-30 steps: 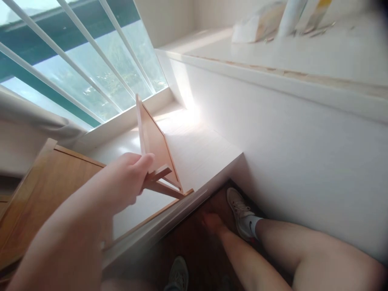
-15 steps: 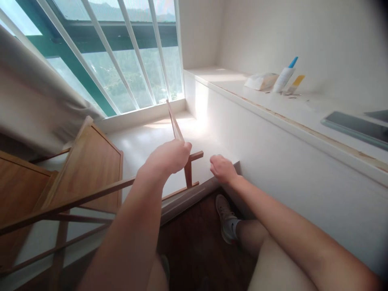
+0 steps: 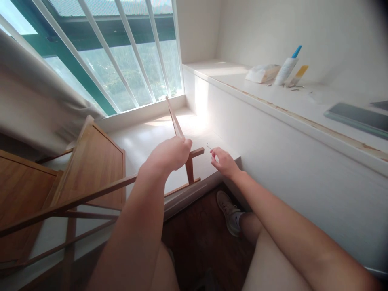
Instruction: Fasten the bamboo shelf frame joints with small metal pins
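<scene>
My left hand [image 3: 169, 155] is closed around the lower edge of a thin wooden panel [image 3: 174, 119] that stands on edge on the low white platform [image 3: 145, 141] by the window. A short wooden leg [image 3: 190, 167] juts down beside my fist. My right hand [image 3: 222, 161] hovers just right of the panel, fingers pinched on a small bent metal key [image 3: 209, 145], thin and hard to make out.
Wooden frame parts with panels and rails [image 3: 91, 161] lie at the left. A curtain [image 3: 33, 109] hangs by the barred window [image 3: 127, 60]. A higher white ledge [image 3: 273, 101] carries a bag, a tube [image 3: 287, 66] and a dark flat device [image 3: 357, 117]. My shoe [image 3: 228, 208] rests on the dark floor.
My right hand came up from beside my leg to the platform's edge and now pinches the small metal key. My left hand keeps its grip on the panel, which barely moved lately.
</scene>
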The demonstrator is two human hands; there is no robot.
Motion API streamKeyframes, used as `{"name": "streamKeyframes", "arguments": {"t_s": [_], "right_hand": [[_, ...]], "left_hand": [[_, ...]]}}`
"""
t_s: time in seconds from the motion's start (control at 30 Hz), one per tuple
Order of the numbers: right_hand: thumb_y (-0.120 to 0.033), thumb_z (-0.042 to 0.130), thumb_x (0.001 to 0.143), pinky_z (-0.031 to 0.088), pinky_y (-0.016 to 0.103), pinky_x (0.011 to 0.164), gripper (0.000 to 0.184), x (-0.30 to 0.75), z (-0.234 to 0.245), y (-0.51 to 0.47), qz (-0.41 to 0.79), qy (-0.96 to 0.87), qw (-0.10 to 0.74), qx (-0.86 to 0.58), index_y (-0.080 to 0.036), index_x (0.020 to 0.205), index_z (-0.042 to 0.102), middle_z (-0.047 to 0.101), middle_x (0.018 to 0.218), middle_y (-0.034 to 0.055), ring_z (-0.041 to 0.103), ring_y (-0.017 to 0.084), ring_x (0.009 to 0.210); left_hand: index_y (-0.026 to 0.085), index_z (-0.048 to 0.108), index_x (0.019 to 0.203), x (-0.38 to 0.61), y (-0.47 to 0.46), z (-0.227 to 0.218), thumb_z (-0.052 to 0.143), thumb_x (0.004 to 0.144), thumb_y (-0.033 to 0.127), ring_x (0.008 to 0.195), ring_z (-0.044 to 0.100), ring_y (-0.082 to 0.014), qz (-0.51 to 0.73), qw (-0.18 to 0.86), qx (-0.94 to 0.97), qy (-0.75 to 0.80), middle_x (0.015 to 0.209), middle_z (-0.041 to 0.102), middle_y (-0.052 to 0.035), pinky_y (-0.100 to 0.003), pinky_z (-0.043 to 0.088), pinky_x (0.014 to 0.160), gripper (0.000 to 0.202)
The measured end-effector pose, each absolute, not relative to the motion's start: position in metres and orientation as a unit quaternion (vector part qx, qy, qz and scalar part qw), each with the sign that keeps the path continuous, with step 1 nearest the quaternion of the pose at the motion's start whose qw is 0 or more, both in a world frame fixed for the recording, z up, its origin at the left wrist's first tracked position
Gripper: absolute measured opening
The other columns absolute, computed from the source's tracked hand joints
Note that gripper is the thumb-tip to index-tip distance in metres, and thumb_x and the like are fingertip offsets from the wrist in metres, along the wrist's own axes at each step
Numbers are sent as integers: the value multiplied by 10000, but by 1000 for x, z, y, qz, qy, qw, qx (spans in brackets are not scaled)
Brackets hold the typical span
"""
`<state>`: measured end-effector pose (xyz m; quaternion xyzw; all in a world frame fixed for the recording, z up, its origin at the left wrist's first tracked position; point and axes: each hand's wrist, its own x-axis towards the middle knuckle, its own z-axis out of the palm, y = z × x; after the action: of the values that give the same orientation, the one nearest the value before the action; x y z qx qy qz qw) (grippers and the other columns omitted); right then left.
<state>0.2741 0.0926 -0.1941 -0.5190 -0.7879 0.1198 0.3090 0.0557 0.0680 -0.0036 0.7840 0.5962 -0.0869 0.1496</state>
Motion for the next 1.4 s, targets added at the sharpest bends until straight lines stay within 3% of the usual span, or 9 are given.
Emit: {"name": "streamKeyframes", "arguments": {"t_s": [0.13, 0.2, 0.27, 0.37, 0.57, 0.73, 0.93, 1.4], "right_hand": [[-274, 458, 916, 481, 262, 657, 97, 268, -189, 32, 178, -739, 350, -548, -209, 864, 506, 654, 744, 13, 621, 153, 680], [-315, 481, 919, 483, 253, 588, 133, 258, -196, 4, 269, -680, 396, -556, -206, 862, 531, 640, 668, -3, 613, 145, 592], [-336, 553, 884, 490, 261, 576, 148, 246, -207, -14, 357, -616, 436, -551, -207, 812, 557, 638, 639, -6, 617, 153, 575], [-328, 584, 870, 501, 264, 571, 123, 224, -227, -22, 393, -592, 452, -539, -211, 834, 577, 641, 619, -14, 630, 158, 560], [-345, 626, 865, 521, 277, 633, 139, 197, -245, -8, 424, -567, 491, -508, -210, 831, 620, 669, 668, 3, 653, 167, 612], [-334, 692, 820, 545, 293, 705, 127, 195, -251, -7, 441, -557, 510, -485, -209, 802, 686, 721, 750, 19, 679, 184, 700], [-289, 680, 836, 566, 325, 805, 122, 197, -260, -15, 444, -558, 523, -467, -226, 916, 747, 761, 889, 31, 712, 203, 818], [-217, 603, 881, 555, 318, 804, 136, 201, -263, -6, 397, -614, 514, -448, -226, 912, 735, 743, 883, 38, 695, 194, 832]], "left_hand": [[152, 602, 913, 54, 69, -5, 337, 835, 190, 508, 560, -174, -76, 154, 781, 601, 742, 664, -110, -275, 385, 501, 278], [150, 597, 922, 54, 71, -6, 356, 831, 209, 493, 558, -171, -76, 155, 779, 603, 766, 673, -116, -274, 379, 488, 264], [145, 589, 921, 54, 73, -8, 350, 853, 259, 478, 562, -169, -73, 168, 766, 616, 753, 675, -117, -274, 381, 478, 273], [150, 576, 840, 53, 74, -11, 262, 913, 393, 466, 573, -185, -45, 199, 726, 657, 661, 659, -112, -297, 400, 483, 404], [169, 542, 705, 50, 74, -15, 215, 923, 504, 449, 571, -188, -11, 223, 697, 681, 609, 643, -106, -325, 404, 481, 517], [173, 581, 764, 49, 74, -16, 237, 919, 517, 468, 561, -190, -7, 225, 697, 681, 576, 608, -92, -322, 412, 485, 511], [169, 595, 770, 51, 72, -13, 258, 914, 518, 471, 541, -187, -12, 214, 699, 682, 571, 594, -95, -326, 403, 486, 506], [195, 470, 606, 49, 73, -14, 217, 925, 531, 435, 519, -168, -26, 209, 728, 653, 525, 565, -72, -327, 400, 472, 528]]}}
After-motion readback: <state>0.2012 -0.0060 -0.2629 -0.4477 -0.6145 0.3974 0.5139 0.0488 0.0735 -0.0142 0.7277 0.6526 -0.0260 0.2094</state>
